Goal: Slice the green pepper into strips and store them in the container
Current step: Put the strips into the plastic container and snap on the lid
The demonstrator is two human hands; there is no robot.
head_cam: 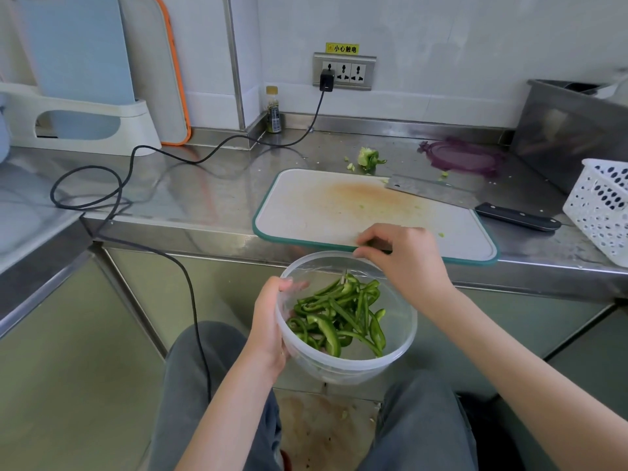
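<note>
Left hand: your left hand [268, 329] grips the clear container [397, 338] wall, holding pepper strips [339, 317].
Right hand: your right hand [402, 256] hovers above the rim, fingers curled; whether they pinch something, I cannot tell.

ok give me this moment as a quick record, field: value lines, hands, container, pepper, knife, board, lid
left hand: grips the container's left wall, holding it below the counter edge
right hand: fingers curled above the container's far rim; anything pinched cannot be told
container: clear, round, lid off
pepper strips: green, piled inside the container
cutting board: on the steel counter, only small green bits left
knife: lying on the board's far right corner, untouched
purple lid: flat on the counter behind the board
pepper core: on the counter behind the board
</note>
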